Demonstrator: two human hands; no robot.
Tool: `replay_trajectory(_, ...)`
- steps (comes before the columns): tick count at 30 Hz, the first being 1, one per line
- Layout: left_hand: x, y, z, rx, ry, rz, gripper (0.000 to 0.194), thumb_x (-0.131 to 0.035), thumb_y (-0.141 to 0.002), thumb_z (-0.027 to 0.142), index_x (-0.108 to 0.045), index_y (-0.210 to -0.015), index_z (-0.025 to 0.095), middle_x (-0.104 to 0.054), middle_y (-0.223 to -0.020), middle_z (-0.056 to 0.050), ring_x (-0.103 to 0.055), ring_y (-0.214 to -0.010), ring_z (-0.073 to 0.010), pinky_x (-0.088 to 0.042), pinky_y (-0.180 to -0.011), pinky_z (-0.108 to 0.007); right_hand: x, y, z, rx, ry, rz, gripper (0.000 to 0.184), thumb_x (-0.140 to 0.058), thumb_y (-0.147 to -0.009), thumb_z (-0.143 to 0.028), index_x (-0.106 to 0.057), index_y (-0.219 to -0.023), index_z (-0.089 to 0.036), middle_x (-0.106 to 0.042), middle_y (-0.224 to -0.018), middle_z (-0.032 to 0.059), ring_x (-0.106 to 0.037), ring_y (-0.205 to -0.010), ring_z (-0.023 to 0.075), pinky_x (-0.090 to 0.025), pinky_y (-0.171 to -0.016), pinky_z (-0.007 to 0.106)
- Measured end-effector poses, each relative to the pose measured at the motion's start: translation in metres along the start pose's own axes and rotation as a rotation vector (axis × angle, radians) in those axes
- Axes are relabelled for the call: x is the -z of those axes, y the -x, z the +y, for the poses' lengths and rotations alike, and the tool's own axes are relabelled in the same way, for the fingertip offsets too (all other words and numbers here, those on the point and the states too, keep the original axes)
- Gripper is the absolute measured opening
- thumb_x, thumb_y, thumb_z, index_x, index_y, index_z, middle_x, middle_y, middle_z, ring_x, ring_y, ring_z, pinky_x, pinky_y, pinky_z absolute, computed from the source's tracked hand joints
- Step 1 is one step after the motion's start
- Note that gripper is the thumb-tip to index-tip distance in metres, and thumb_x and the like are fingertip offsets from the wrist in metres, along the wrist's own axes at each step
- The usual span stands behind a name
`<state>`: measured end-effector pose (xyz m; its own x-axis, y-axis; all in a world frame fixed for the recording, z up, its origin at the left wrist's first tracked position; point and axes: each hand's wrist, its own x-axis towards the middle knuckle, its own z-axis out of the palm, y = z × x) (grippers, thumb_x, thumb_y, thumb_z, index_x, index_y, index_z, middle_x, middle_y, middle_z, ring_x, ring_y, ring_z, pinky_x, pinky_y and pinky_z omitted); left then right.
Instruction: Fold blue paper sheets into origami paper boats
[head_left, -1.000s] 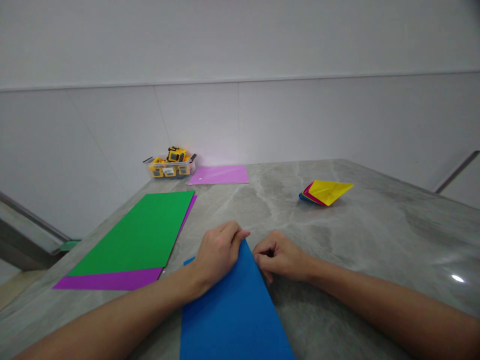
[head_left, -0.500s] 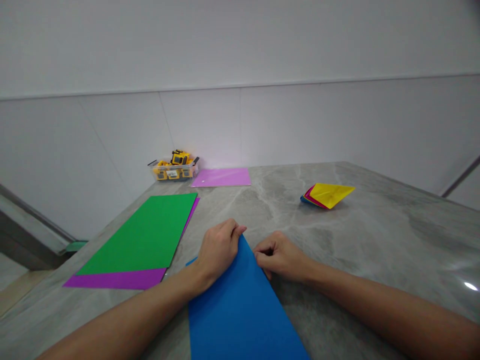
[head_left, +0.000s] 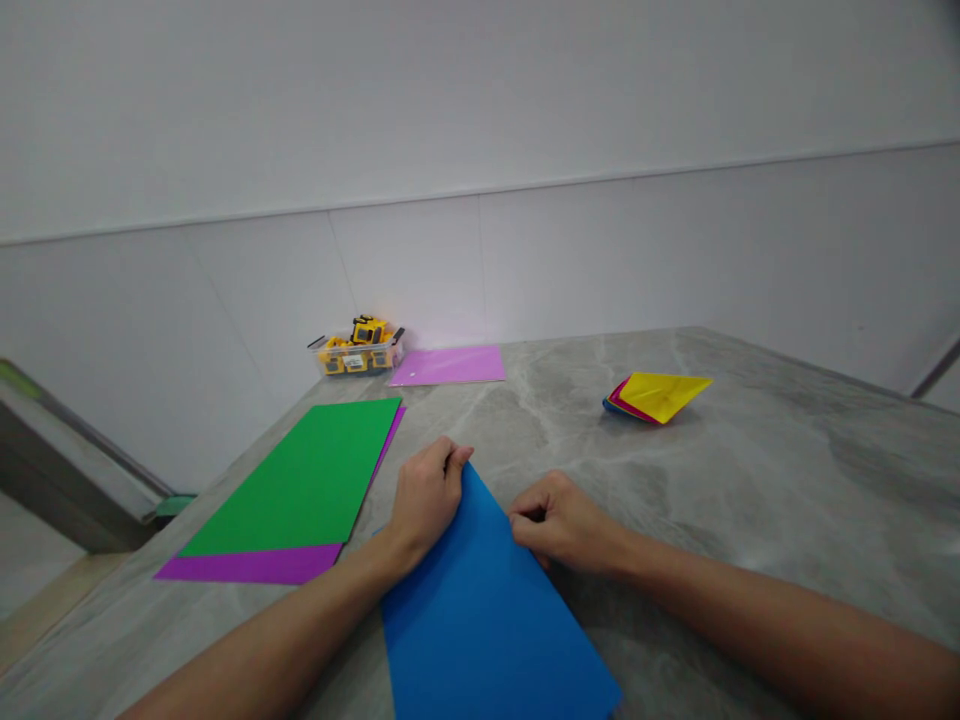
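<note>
The blue sheet is clasped near its tip by the curled left hand and finger-pinched at its edge by the right hand, now spaced farther off than before

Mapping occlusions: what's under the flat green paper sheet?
Purple paper sheet shows past the green sheet at its near and right edges; the rest underneath is covered.

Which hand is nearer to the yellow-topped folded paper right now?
Right. The right hand, at the blue sheet's right edge, is nearer than and left of the folded paper; the left hand, at the sheet's top corner, lies farther left.
</note>
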<state>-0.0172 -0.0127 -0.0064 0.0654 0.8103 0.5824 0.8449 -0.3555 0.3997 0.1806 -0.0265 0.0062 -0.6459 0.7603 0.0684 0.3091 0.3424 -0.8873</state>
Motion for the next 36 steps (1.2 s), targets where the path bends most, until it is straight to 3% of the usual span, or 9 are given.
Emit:
replay_trajectory(12,0.009,-0.013,-0.007,0.066,-0.018,0.049,0.032,-0.046,-0.093,0.034,-0.050,-0.064,0.020,-0.054,-0.056,0.002,-0.049,-0.050,-0.0140,-0.033,-0.054,-0.026,0.000,0.002,-0.006,0.046,0.086,0.035,0.030,-0.045,-0.071,-0.017,-0.027,-0.047,-0.018,-0.025,-0.045,-0.0062,-0.022,-0.044,0.0054,-0.014,-0.042,0.023)
replay_trajectory(36,0.019,-0.025,-0.023,0.133,-0.091,0.111,0.032,-0.045,-0.092,0.035,-0.050,-0.064,0.020,-0.056,-0.060,0.000,-0.052,-0.056,-0.0163,-0.031,-0.057,-0.026,0.004,0.010,-0.010,0.159,0.188,0.042,0.030,-0.045,-0.070,-0.015,-0.025,-0.048,-0.018,-0.019,-0.049,-0.0059,-0.019,-0.044,0.0048,-0.015,-0.041,0.022)
